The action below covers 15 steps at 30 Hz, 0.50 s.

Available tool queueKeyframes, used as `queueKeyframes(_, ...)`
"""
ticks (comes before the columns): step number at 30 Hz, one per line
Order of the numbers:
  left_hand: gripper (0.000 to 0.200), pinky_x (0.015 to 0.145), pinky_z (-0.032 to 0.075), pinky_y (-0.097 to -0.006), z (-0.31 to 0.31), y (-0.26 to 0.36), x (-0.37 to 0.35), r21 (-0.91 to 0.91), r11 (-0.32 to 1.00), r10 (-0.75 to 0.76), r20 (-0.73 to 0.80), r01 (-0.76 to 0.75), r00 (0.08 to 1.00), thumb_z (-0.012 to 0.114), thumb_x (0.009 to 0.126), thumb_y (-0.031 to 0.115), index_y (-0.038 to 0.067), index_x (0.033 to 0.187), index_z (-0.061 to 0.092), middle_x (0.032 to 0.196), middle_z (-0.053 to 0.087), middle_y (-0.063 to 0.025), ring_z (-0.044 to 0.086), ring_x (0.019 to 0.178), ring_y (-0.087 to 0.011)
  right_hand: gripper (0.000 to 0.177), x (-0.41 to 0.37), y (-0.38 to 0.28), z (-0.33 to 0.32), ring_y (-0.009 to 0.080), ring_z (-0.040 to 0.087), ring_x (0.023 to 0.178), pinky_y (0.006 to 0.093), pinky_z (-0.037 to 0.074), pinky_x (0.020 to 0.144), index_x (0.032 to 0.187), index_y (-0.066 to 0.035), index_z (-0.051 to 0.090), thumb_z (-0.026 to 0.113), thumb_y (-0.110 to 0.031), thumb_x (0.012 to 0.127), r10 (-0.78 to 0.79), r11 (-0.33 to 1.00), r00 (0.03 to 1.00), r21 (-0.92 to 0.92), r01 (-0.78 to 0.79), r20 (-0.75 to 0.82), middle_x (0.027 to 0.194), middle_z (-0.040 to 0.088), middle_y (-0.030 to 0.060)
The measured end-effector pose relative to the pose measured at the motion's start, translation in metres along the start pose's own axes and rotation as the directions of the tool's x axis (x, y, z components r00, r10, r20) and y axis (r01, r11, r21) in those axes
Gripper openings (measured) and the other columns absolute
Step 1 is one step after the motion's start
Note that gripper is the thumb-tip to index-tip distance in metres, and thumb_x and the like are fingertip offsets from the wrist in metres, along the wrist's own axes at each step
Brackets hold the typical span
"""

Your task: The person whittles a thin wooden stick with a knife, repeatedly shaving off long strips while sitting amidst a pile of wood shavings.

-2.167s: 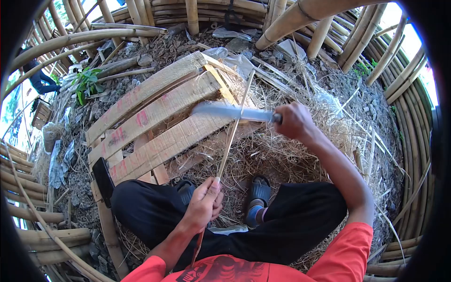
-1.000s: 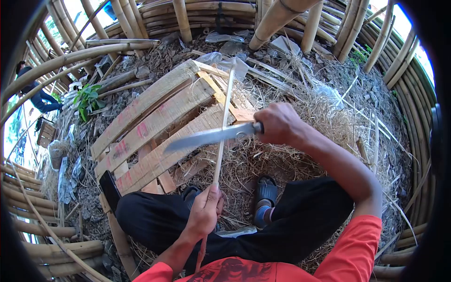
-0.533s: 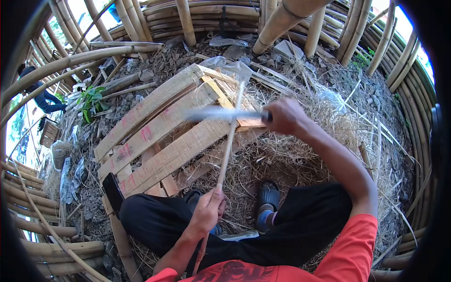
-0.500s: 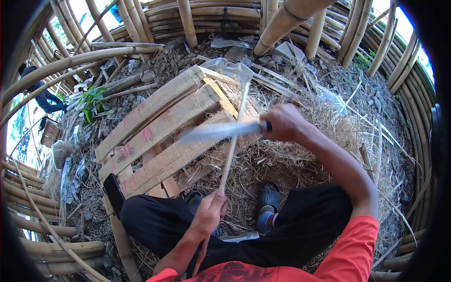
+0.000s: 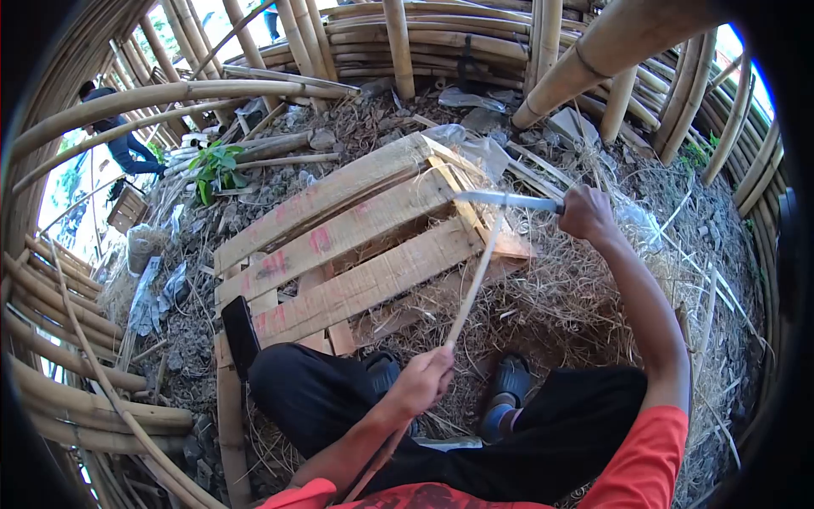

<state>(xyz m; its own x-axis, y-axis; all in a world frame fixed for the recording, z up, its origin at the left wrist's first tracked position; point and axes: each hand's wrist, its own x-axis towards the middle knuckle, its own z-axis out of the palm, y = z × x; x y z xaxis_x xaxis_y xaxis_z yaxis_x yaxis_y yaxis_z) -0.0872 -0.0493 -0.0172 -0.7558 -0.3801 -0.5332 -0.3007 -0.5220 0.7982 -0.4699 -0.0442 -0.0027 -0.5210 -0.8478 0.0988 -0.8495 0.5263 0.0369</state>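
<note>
My left hand [image 5: 422, 379] is wrapped round a thin bamboo strip [image 5: 472, 299] that slants up and away from my lap. In my right hand [image 5: 585, 214] is the dark handle of a knife [image 5: 509, 200], its long blade pointing left. The blade crosses the upper end of the strip, near the corner of a slatted wooden pallet [image 5: 365, 220]. Part of the strip's lower end runs down past my left forearm. Both hands are closed.
Pale shavings [image 5: 560, 297] cover the ground around my sandals. A black phone [image 5: 240, 338] leans by my knee at the pallet's left edge. A thick bamboo pole [image 5: 610, 55] slants overhead. At the far left is another person [image 5: 119, 136].
The knife has moved forward along the strip to its far end, and its blade is no longer blurred. The view has shifted, so the surroundings sit further right.
</note>
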Motion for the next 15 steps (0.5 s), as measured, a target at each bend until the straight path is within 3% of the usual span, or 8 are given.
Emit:
queueKeyframes(3, 0.038, 0.038, 0.025, -0.0225, -0.001, -0.005, 0.014, -0.132, 0.991, 0.036, 0.057, -0.028, 0.998, 0.034, 0.103, 0.040, 0.012, 0.077, 0.040, 0.056, 0.035, 0.0056, 0.032, 0.042, -0.0051, 0.021, -0.014, -0.028, -0.012, 0.0149, 0.053, 0.043, 0.0363, 0.047, 0.045, 0.059, -0.008, 0.059, 0.063, -0.019, 0.076, 0.133, 0.922, 0.987, 0.356, -0.156, 0.089, 0.050, 0.056, 0.0058)
queueKeyframes(6, 0.037, 0.038, 0.024, -0.0220, -0.005, -0.008, 0.008, -0.072, 0.994, 0.082, 0.042, -0.079, 0.996, 0.035, 0.102, 0.041, 0.013, 0.078, 0.040, 0.055, 0.034, 0.0058, 0.031, 0.042, -0.0048, 0.020, -0.039, -0.051, -0.020, 0.0213, 0.061, 0.051, 0.0375, 0.051, 0.050, 0.067, -0.007, 0.062, 0.060, -0.023, 0.079, -0.409, 0.912, 0.913, 0.040, 0.409, -0.005, 0.058, 0.059, 0.0099)
queueKeyframes(7, 0.037, 0.037, 0.023, -0.0221, -0.006, -0.011, 0.006, -0.029, 0.992, 0.122, 0.045, -0.121, 0.991, 0.036, 0.102, 0.041, 0.014, 0.078, 0.040, 0.055, 0.032, 0.0056, 0.029, 0.042, -0.0049, 0.019, -0.045, -0.059, -0.030, 0.0285, 0.064, 0.057, 0.0406, 0.053, 0.057, 0.072, -0.008, 0.067, 0.060, -0.026, 0.077, -0.519, 0.851, 0.853, 0.134, 0.508, 0.062, 0.062, 0.063, 0.0143)
queueKeyframes(9, 0.036, 0.037, 0.023, -0.0223, 0.000, -0.004, -0.005, 0.000, 0.995, 0.103, 0.025, -0.103, 0.994, 0.037, 0.101, 0.042, 0.014, 0.079, 0.039, 0.055, 0.031, 0.0050, 0.027, 0.041, -0.0052, 0.021, -0.005, -0.042, 0.000, 0.0318, 0.067, 0.066, 0.0419, 0.054, 0.063, 0.077, -0.007, 0.070, 0.061, -0.026, 0.075, -0.242, 0.927, 0.929, -0.214, 0.307, 0.281, 0.068, 0.066, 0.0181)
queueKeyframes(10, 0.036, 0.037, 0.023, -0.0222, 0.003, -0.015, -0.010, -0.019, 0.995, 0.097, 0.043, -0.096, 0.994, 0.037, 0.101, 0.042, 0.014, 0.079, 0.039, 0.055, 0.031, 0.0050, 0.027, 0.041, -0.0052, 0.019, 0.001, -0.013, -0.010, 0.0325, 0.069, 0.072, 0.0427, 0.053, 0.067, 0.082, -0.006, 0.071, 0.060, -0.020, 0.077, 0.153, 0.980, 0.971, 0.100, -0.173, 0.182, 0.076, 0.068, 0.0197)
queueKeyframes(12, 0.036, 0.036, 0.023, -0.0221, -0.001, -0.015, -0.003, -0.032, 0.985, 0.170, 0.057, -0.168, 0.984, 0.037, 0.101, 0.043, 0.015, 0.079, 0.039, 0.055, 0.031, 0.0052, 0.027, 0.041, -0.0051, 0.023, 0.004, 0.018, -0.031, 0.0339, 0.068, 0.076, 0.0443, 0.052, 0.071, 0.083, -0.002, 0.071, 0.060, -0.022, 0.080, 0.211, 0.976, 0.977, 0.052, -0.209, -0.021, 0.082, 0.068, 0.0212)
queueKeyframes(13, 0.036, 0.036, 0.022, -0.0220, -0.004, -0.009, -0.003, -0.111, 0.990, 0.094, 0.053, -0.087, 0.994, 0.037, 0.101, 0.043, 0.015, 0.079, 0.039, 0.055, 0.031, 0.0055, 0.027, 0.040, -0.0047, 0.023, 0.001, 0.012, -0.036, 0.0346, 0.068, 0.076, 0.0442, 0.052, 0.071, 0.082, -0.002, 0.071, 0.061, -0.023, 0.080, 0.234, 0.966, 0.967, 0.136, -0.220, -0.099, 0.081, 0.068, 0.0207)
queueKeyframes(15, 0.036, 0.035, 0.021, -0.0220, -0.007, -0.013, 0.004, -0.130, 0.985, 0.118, 0.018, -0.115, 0.993, 0.036, 0.101, 0.043, 0.015, 0.078, 0.038, 0.054, 0.030, 0.0056, 0.027, 0.040, -0.0046, 0.023, -0.016, -0.011, -0.039, 0.0356, 0.067, 0.076, 0.0443, 0.051, 0.071, 0.082, -0.005, 0.070, 0.061, -0.025, 0.080, 0.253, 0.940, 0.960, 0.265, -0.214, -0.121, 0.081, 0.068, 0.0193)
